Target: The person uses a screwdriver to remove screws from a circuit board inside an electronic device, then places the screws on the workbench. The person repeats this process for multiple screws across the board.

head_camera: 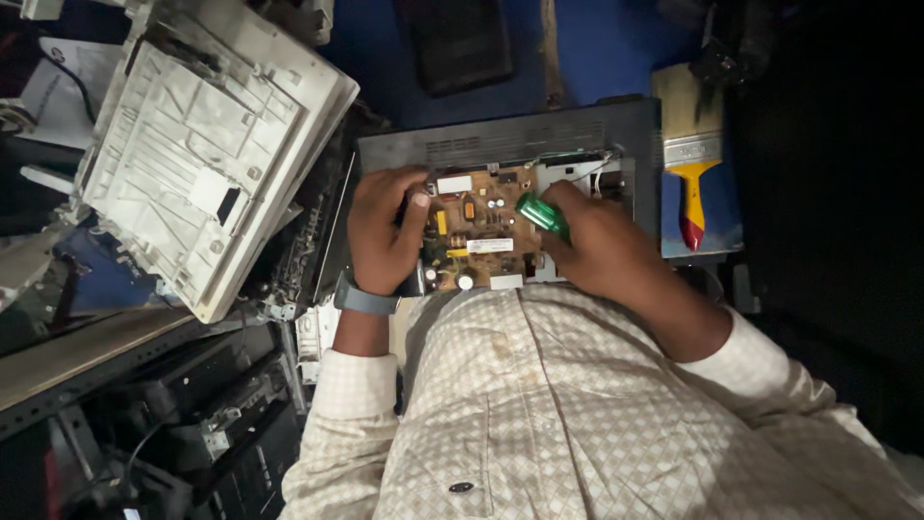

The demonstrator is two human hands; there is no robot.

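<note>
A brown circuit board (481, 226) with small components sits in an opened grey machine (510, 140) in front of me. My left hand (385, 231) rests on the board's left edge, fingers curled against it, with a grey watch on the wrist. My right hand (602, 246) grips a screwdriver with a green translucent handle (539, 214), held over the board's right side. The screwdriver's tip is hidden. My checked cream shirt covers the lower part of the view.
A white plastic printer cover (207, 144) lies tilted at the left. A paintbrush with a yellow and red handle (693, 164) lies at the right on a blue surface (597, 48). Dark machine parts (221, 424) crowd the lower left.
</note>
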